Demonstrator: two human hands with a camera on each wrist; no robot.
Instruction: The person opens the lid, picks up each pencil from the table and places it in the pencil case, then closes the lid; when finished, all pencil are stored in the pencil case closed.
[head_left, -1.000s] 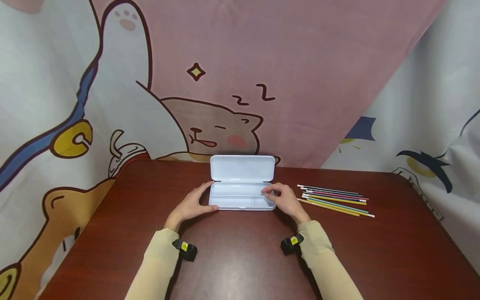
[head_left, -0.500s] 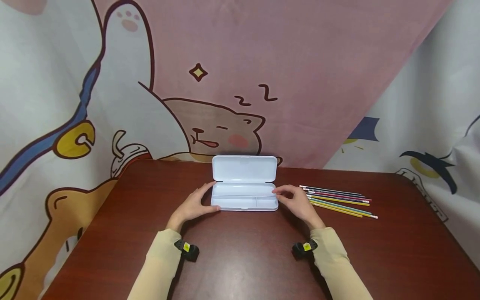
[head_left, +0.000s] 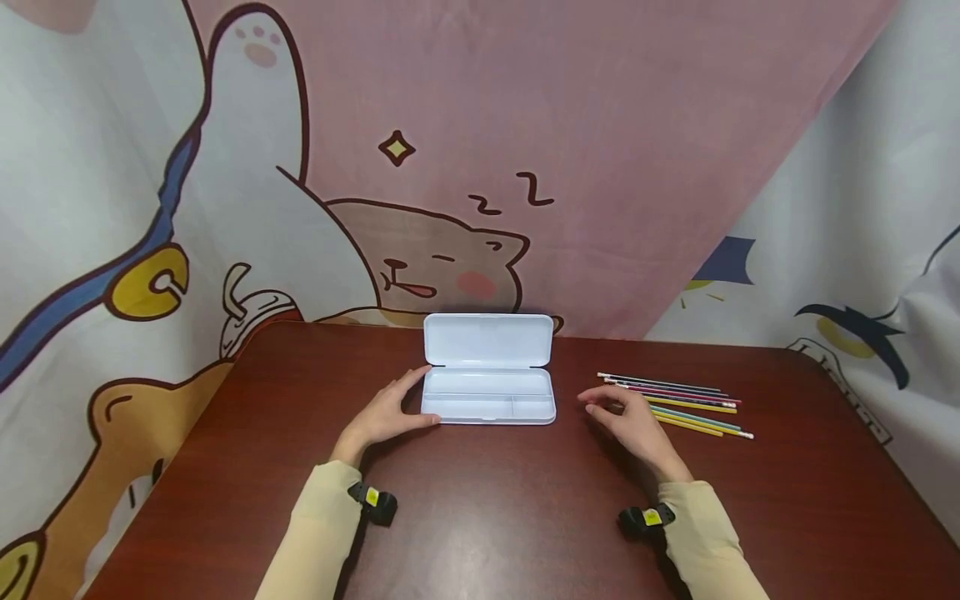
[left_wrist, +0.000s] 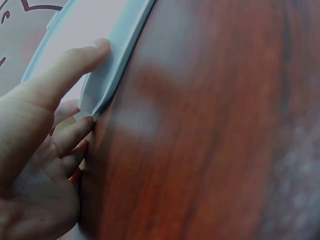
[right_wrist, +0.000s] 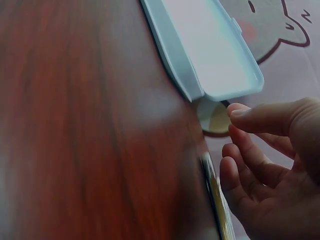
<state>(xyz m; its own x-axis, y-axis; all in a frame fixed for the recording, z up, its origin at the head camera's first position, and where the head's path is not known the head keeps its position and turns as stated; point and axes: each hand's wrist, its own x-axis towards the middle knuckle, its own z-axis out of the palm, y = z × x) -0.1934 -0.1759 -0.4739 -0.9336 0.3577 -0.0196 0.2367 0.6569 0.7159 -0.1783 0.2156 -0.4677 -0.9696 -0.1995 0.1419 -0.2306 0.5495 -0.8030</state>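
Observation:
A white pencil case [head_left: 487, 382] stands on the table with its lid [head_left: 487, 340] raised at the back; its tray is split into compartments that look bare. At its left end my left hand [head_left: 381, 419] holds the case, thumb at the front edge and fingertips by the back corner. In the left wrist view the thumb [left_wrist: 75, 62] lies on the front wall. My right hand [head_left: 633, 425] hovers between the case and several pencils [head_left: 697, 400], fingers loosely bent. In the right wrist view nothing shows between thumb and fingertips. The hand hides some pencil ends.
The brown table [head_left: 487, 517] carries the case near its far edge and the pencils lying side by side to the right. Behind the table hangs a cartoon-printed cloth [head_left: 600, 167]. A black wrist camera [head_left: 647, 521] sits on each forearm.
My right hand has left the case's right compartment and moved right and slightly nearer to me, beside the pencils. My left hand stays at the case's left end.

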